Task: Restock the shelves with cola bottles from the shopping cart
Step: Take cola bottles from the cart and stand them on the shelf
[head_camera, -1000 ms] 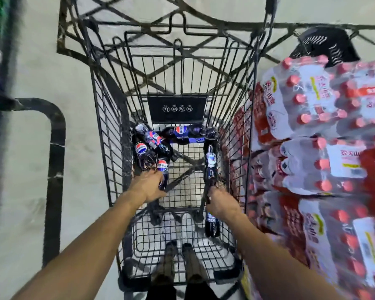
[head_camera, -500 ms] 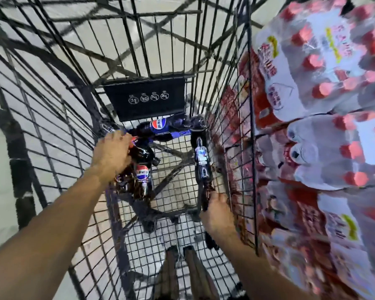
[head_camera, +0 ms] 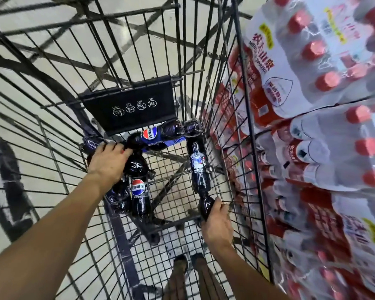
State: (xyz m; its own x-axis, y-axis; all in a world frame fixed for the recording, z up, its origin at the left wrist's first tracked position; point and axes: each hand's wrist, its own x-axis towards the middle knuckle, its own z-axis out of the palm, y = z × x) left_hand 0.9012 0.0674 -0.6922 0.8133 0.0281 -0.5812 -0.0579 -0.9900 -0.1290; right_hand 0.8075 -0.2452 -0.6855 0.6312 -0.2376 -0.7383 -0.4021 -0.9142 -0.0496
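Several dark cola bottles lie on the floor of a black wire shopping cart. My left hand lies over a cluster of bottles at the cart's left side, fingers curled around one of them. My right hand grips the near end of a bottle that lies lengthwise along the right wall. Another bottle lies crosswise at the far end, under a black sign panel. Two more bottles lie just below my left hand.
Shrink-wrapped packs of red-capped water bottles are stacked close against the cart's right side. A black sign panel hangs on the cart's far wall. Pale floor and a black rail lie to the left. My shoes show through the mesh.
The view has dropped deeper into the cart. My left hand moved from the near bottles up to the far-left cluster. My right hand keeps its hold on the right-side bottle.
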